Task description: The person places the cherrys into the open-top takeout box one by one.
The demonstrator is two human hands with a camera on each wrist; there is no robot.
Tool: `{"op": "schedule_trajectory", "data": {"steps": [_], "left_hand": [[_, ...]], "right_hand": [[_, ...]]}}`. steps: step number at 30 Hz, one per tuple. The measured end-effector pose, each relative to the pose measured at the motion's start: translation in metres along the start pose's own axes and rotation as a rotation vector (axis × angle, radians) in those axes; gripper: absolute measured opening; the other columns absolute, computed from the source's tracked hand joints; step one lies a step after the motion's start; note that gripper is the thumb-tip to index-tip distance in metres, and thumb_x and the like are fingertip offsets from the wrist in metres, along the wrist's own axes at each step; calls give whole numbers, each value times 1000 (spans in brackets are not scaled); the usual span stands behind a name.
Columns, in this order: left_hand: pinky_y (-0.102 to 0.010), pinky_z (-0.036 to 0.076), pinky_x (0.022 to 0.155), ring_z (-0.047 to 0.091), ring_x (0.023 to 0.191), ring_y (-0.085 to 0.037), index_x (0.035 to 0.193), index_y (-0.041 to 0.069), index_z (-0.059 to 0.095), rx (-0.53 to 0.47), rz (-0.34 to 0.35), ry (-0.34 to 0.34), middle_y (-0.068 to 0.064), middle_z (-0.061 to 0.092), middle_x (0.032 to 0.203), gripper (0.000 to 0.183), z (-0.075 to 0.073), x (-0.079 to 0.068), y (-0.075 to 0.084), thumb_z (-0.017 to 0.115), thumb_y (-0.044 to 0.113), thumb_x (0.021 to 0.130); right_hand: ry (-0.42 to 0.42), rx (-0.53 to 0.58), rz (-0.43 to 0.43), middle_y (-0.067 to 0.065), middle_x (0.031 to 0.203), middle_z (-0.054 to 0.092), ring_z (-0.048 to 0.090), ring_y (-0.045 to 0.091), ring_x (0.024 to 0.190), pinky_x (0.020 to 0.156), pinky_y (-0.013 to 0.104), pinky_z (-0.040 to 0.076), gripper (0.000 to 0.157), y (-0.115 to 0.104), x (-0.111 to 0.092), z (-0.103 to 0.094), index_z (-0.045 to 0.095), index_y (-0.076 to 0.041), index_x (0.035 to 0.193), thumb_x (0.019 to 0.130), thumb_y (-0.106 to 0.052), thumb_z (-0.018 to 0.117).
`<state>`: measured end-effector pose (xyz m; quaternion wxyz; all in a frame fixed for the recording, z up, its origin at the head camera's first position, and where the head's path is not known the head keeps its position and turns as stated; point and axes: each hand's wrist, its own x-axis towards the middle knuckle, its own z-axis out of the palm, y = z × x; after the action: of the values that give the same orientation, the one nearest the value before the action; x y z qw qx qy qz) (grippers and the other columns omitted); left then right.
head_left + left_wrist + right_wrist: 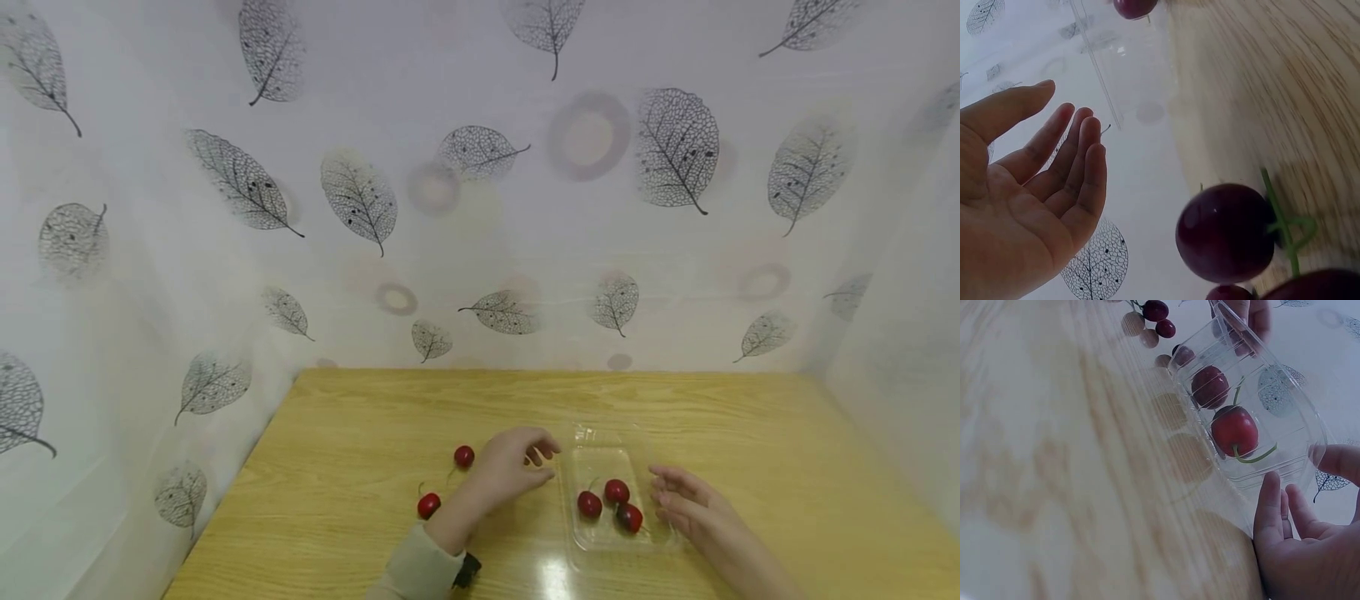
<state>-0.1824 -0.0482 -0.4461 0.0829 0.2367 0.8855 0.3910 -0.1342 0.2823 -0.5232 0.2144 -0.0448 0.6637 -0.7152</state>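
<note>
A clear plastic container stands on the table with three dark red cherries inside, near its front. Left of it, my left hand hovers with relaxed fingers; the left wrist view shows nothing in this hand. My right hand is at the container's right side with fingers extended. In the right wrist view, that hand's fingertips lie against or very near the clear wall. Loose cherries with stems lie on the table around my left forearm, which may hide others.
The wood-grain table meets a pale, leaf-printed sheet at its back and sides. A dark object, perhaps a wrist strap, shows beside the left sleeve.
</note>
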Motion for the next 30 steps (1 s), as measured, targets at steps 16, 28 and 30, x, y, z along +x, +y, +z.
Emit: {"op": "schedule_trajectory", "data": {"steps": [16, 28, 30], "left_hand": [[-26, 59, 83, 69, 90, -16, 114, 4, 74, -17, -6, 60, -11, 76, 107, 22, -14, -18, -24, 80, 4, 92], [-26, 60, 84, 70, 93, -21, 116, 2, 73, -62, -31, 91, -14, 76, 109, 24, -19, -28, -43, 78, 2, 92], [-25, 59, 84, 70, 94, -20, 116, 3, 74, -67, -39, 98, -14, 76, 109, 24, -21, -30, -45, 78, 2, 92]], "right_hand": [[-4, 29, -25, -19, 130, 60, 60, -3, 119, 102, 16, 54, 38, 1, 0, 0, 45, -13, 149, 112, -9, 46], [-9, 25, -47, -20, 130, 61, 61, -4, 119, 101, 16, 54, 39, 2, 0, 0, 44, -9, 151, 112, -7, 46], [-16, 32, -58, -20, 130, 62, 61, -4, 119, 101, 16, 54, 37, 2, 0, 0, 47, -14, 147, 111, -6, 45]]}}
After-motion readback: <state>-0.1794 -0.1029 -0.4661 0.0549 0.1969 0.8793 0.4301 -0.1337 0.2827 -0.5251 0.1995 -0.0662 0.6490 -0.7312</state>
